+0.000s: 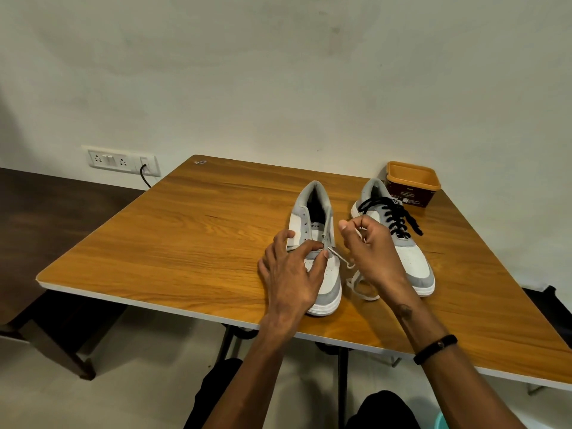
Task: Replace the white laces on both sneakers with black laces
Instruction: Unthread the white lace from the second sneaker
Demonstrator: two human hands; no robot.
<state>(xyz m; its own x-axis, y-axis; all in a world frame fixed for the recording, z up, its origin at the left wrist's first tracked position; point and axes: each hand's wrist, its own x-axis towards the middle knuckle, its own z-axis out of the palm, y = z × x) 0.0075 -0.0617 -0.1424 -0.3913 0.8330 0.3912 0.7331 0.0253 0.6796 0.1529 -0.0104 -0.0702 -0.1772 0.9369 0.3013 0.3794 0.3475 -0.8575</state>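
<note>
Nearest to me, both my forearms reach over the front edge of the bench (pixel 154 243), a dark band on my right wrist. My left hand (pixel 292 274) sits on the near sneaker (pixel 318 258), fingers spread and pressing down on the toe and side panel. I judge that is to pin the shoe flat, so it does not slide while the lace gets pulled. Its forefinger and thumb close in at the lowest eyelets, right where the white lace (pixel 349 267) leaves the shoe; whether they actually pinch the lace I cannot tell.

My right hand (pixel 368 246) is just beside it, fingers curled, pinching the white lace and lifting it up and away from the shoe. The loose part trails down in loops onto the bench between the two shoes. Most eyelets on this sneaker look bare already, so I reckon the white lace is nearly out.

A little farther back on my right stands the second sneaker (pixel 399 239), already threaded with the black lace (pixel 390 215), its ends lying loose over the side. That one seems finished, barring a knot.

Behind it, near the far corner, sits a small brown tub (pixel 413 184) with an orange rim. Its contents are hidden from here.
</note>
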